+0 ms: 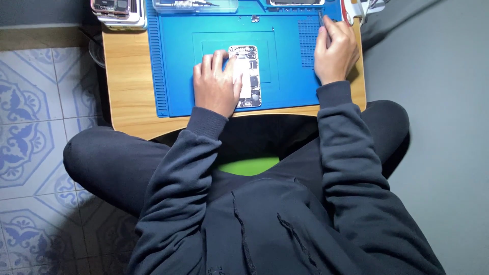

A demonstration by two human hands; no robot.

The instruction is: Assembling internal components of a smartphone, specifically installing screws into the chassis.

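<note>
While fingers flat on phone, right hand perhaps pinches tool.

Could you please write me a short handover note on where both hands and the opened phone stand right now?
Left hand: lies flat on the opened phone, pinning its left edge; no closed grip.
Right hand: at the far right of the blue work mat, fingers closed on a thin dark tool.
Phone: in the mat's middle, face off, inner parts showing.
Done: phone is open.
Left: inner parts appear in place; the tool has not yet reached the phone.
Around: clear box and stacked phones at the wooden table's far edge.
</note>
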